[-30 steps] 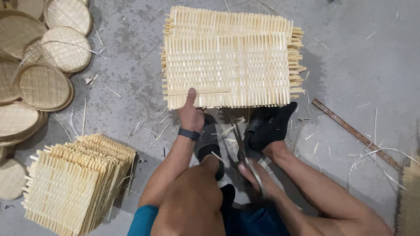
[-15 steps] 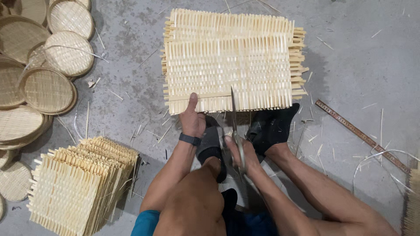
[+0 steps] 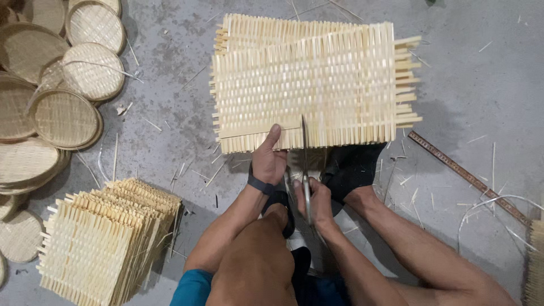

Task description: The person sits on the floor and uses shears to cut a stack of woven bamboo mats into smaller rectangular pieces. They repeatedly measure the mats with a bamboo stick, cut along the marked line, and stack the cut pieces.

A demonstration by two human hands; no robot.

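At mat (image 3: 317,85) edge: scissors (image 3: 305,164) now cutting deeper; left hand (image 3: 268,161) steady

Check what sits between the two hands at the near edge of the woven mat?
Head view: the scissors stand between the left hand and right hand, blades reaching onto the woven bamboo mat.
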